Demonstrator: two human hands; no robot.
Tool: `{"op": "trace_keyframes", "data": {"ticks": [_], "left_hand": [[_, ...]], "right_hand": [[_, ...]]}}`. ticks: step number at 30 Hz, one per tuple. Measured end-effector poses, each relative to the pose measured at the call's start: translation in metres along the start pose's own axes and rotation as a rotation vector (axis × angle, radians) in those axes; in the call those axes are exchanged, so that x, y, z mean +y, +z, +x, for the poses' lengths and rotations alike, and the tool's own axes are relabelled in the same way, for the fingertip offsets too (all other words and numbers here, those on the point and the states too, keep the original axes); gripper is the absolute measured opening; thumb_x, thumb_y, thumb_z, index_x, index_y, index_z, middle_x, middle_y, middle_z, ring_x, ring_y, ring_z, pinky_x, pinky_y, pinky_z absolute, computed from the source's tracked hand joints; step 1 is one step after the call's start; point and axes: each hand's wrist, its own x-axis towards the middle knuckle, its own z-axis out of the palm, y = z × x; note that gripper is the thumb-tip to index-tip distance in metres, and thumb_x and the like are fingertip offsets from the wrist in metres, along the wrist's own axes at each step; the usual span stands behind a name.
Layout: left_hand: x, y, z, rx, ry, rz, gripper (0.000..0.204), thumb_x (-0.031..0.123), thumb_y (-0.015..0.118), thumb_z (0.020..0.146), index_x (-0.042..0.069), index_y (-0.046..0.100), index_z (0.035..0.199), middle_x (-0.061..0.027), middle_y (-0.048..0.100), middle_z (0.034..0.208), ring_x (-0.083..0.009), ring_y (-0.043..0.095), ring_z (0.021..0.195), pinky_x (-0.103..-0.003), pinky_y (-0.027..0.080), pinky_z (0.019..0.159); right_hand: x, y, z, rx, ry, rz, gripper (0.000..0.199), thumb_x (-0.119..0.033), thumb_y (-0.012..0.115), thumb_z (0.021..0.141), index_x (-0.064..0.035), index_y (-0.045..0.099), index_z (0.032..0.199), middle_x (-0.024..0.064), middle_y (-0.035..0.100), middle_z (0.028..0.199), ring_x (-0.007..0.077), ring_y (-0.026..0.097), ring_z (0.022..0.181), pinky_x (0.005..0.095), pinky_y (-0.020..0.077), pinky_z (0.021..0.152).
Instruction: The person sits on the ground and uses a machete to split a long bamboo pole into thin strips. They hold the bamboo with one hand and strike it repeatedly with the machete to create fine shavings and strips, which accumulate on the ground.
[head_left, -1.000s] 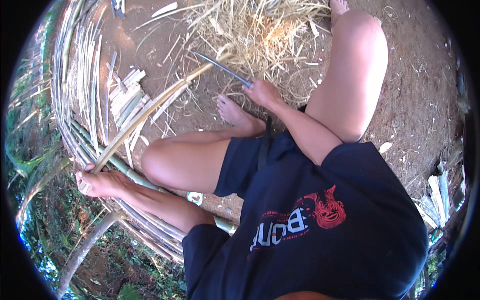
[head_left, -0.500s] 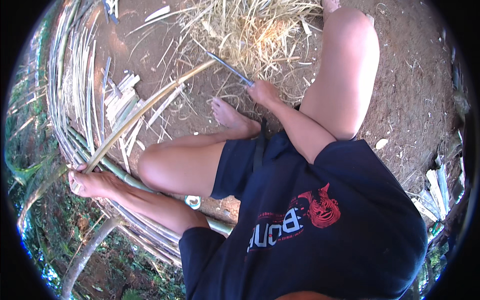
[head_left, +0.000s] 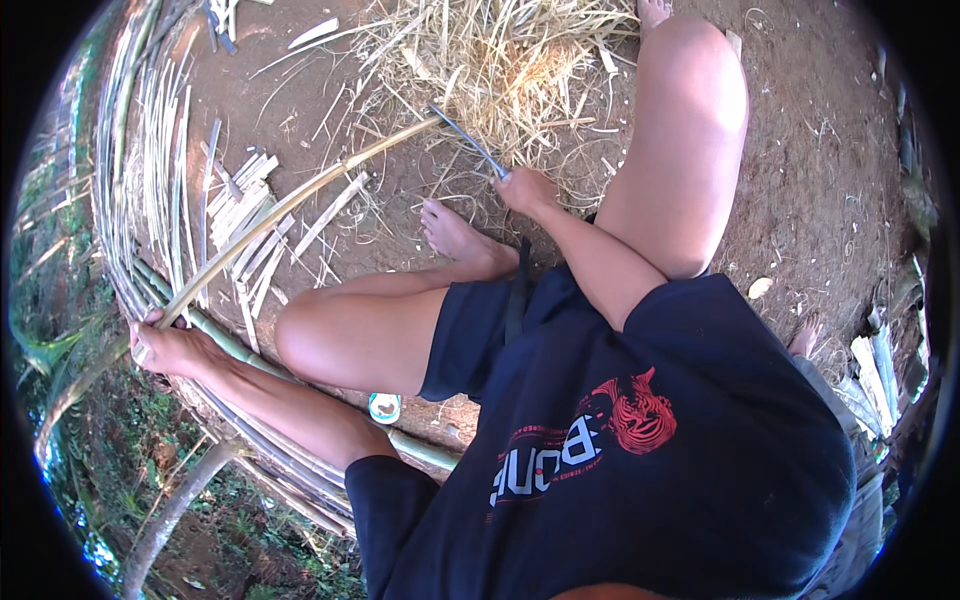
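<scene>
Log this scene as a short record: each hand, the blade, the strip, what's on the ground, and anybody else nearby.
Left hand: gripping the near end of a long strip
Right hand: holding a knife by its handle
Blade: at the strip's far end; contact unclear
Strip: slender, yellowish, slightly bowed
Ground: heap of pale shavings; short flat pieces
Others: another person's bare foot, right side

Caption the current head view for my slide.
Left hand grips a long tan strip; right hand holds a knife close to the strip's far end, beside pale shavings.
</scene>
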Motion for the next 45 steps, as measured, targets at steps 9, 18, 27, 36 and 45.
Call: {"op": "trace_keyframes", "data": {"ticks": [9,18,27,36,45], "left_hand": [[0.005,-0.038,0.015,-0.541,-0.224,-0.301,0.046,0.027,0.048,0.102,0.001,0.036,0.137,-0.0256,0.062,0.116,-0.0237,0.065,0.097,-0.03,0.057,0.079],[0.032,-0.065,-0.026,-0.58,-0.227,-0.272,0.04,0.019,0.049,0.101,-0.003,0.037,0.133,-0.0319,0.055,0.125,-0.0382,0.063,0.108,-0.042,0.06,0.087],[0.025,-0.077,-0.031,-0.549,-0.239,-0.304,0.04,0.016,0.051,0.1,-0.005,0.037,0.132,-0.0326,0.055,0.124,-0.0324,0.067,0.102,-0.036,0.062,0.081],[0.03,-0.064,-0.045,-0.434,-0.233,-0.194,0.042,0.023,0.051,0.1,-0.004,0.04,0.13,-0.0277,0.06,0.12,-0.0343,0.067,0.101,-0.036,0.062,0.079],[0.021,-0.069,-0.047,-0.413,-0.249,-0.227,0.044,0.024,0.052,0.1,-0.006,0.04,0.13,-0.0282,0.06,0.12,-0.0372,0.065,0.104,-0.037,0.063,0.077]], "right_hand": [[-0.024,-0.019,-0.015,-0.128,0.091,0.285,0.048,-0.053,0.06,0.088,-0.0048,0.061,0.083,0.008,0.061,0.062,0.0215,0.062,0.053,0.037,0.0521,0.051],[-0.053,-0.018,-0.042,-0.094,-0.405,0.034,0.041,-0.047,0.059,0.087,-0.0063,0.064,0.094,0.0164,0.065,0.075,0.0323,0.066,0.075,0.0434,0.0521,0.071],[-0.006,-0.008,-0.01,-0.004,-0.1,0.02,0.035,-0.033,0.056,0.085,-0.0023,0.068,0.097,0.0228,0.068,0.095,0.036,0.067,0.089,0.0469,0.0519,0.08],[-0.012,-0.008,-0.003,-0.111,-0.079,0.026,0.03,-0.027,0.058,0.086,-0.0034,0.069,0.102,0.0195,0.069,0.091,0.0347,0.068,0.093,0.043,0.0527,0.083],[-0.028,-0.006,-0.02,-0.013,-0.345,0.025,0.03,-0.029,0.06,0.086,-0.0013,0.067,0.096,0.0207,0.068,0.08,0.0348,0.066,0.073,0.0439,0.0524,0.071]]}}
